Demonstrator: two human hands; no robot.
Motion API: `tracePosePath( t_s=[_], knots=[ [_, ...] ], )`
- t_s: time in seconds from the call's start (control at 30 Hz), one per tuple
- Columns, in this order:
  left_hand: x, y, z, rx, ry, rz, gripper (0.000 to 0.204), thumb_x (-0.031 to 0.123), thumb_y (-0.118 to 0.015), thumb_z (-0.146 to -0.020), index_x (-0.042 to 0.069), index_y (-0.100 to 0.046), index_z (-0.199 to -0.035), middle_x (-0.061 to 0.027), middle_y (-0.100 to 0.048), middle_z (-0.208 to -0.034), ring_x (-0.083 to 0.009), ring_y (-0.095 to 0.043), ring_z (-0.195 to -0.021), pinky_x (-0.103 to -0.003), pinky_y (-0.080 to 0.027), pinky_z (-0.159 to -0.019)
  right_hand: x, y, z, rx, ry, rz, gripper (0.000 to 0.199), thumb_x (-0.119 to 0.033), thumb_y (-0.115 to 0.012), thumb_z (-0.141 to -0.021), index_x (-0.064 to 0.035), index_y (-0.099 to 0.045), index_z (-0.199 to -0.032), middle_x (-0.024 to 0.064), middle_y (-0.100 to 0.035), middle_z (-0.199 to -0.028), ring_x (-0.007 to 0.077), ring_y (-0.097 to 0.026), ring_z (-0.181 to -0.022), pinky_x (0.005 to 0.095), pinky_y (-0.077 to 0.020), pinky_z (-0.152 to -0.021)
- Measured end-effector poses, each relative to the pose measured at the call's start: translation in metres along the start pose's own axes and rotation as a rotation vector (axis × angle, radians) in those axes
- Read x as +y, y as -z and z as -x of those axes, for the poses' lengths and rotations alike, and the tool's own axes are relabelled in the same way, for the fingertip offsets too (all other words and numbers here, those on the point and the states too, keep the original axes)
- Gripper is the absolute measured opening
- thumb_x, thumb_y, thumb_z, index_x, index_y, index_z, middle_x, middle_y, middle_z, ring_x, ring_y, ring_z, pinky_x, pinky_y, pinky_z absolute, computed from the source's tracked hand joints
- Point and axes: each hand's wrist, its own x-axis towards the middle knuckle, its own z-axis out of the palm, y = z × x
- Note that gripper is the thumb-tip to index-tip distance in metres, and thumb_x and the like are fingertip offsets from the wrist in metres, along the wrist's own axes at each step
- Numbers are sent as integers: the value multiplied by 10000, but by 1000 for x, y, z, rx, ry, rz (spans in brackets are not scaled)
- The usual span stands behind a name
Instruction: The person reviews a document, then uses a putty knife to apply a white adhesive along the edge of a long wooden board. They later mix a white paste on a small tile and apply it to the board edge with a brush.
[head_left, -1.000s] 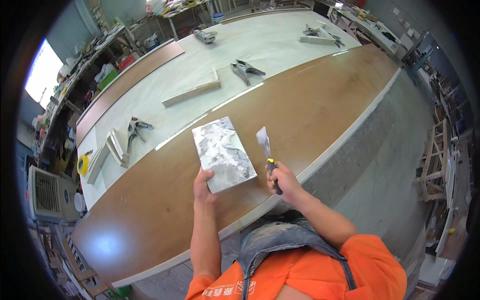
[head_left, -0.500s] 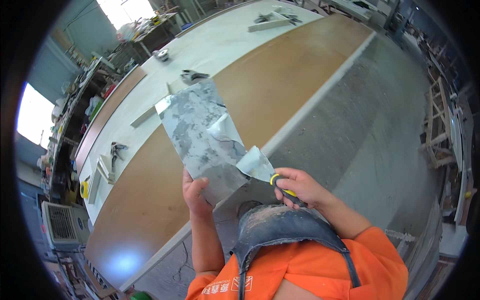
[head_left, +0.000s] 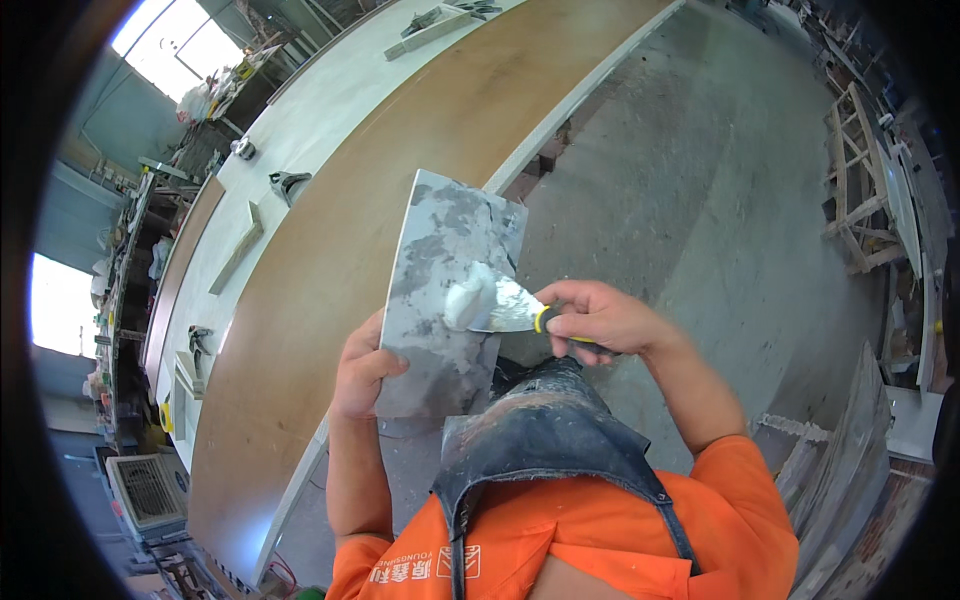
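Fingers of the right hand (head_left: pixel 598 318) are clenched around the yellow-and-black handle of a putty knife (head_left: pixel 503 308), whose blade carries a lump of white filler (head_left: pixel 468 301) and rests against the face of a grey-smeared board (head_left: pixel 440 290). The left hand (head_left: pixel 364 368) grips that board at its lower left edge, thumb across the front (the other fingers are hidden behind it), holding the board up in front of the person's chest, tilted away and clear of the workbench. A dark, dust-streaked apron (head_left: pixel 545 430) over an orange shirt (head_left: pixel 600 530) fills the lower frame. Beyond the board runs a long brown panel (head_left: pixel 380 180) with a pale sheet (head_left: pixel 310 110) alongside it; on the pale sheet lie a clamp (head_left: pixel 288 184) and a wooden strip (head_left: pixel 236 260). To the right is bare concrete floor (head_left: pixel 690 190), with wooden frames (head_left: pixel 860 170) standing near the edge.
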Motion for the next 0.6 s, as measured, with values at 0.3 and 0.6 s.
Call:
tracePosePath(
  t_s=[0.3,0.6],
  knots=[
    [-13,-24,-39,5,-32,385,833,58,-572,-641,-114,-444,-1446,-255,-624,-1317,-372,-633,-1183,-448,-501,-1056,3,34,13,253,514,388,369,-155,-672,-949,-79,-680,-1310,54,-684,-875,154,-636,-708,288,-499,-618],
    [-26,-6,-83,28,-120,647,850,106,-646,-708,-89,-384,-1493,-253,-567,-1394,-384,-598,-1231,-465,-476,-1078,7,20,-28,520,652,676,382,-120,-718,-886,-128,-720,-1268,86,-716,-932,248,-671,-793,336,-526,-717]
  ],
)
